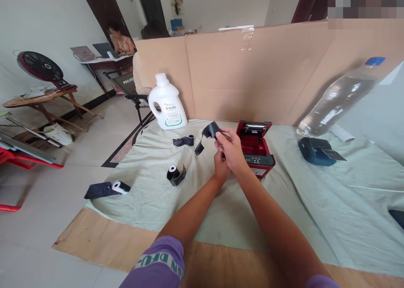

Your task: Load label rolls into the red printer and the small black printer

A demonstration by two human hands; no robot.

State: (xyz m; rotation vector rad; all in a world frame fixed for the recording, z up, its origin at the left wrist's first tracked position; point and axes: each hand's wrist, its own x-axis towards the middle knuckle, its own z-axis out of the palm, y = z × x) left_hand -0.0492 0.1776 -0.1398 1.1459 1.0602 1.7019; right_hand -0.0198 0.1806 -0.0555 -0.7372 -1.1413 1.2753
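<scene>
My right hand pinches a black paper roll, whose loose tail curls down to the left. Just below it, my left hand is closed, with a bit of the black paper showing at its fingers; the right hand hides part of it. Right beside my hands stands a small red printer with its lid up and its bay exposed. To the left on the cloth lie a partly unrolled black roll, another roll with a white core and a third one near the edge.
A white detergent jug stands against the cardboard wall. On the right are a big water bottle, a dark blue printer and a white tube. A person sits at a far desk.
</scene>
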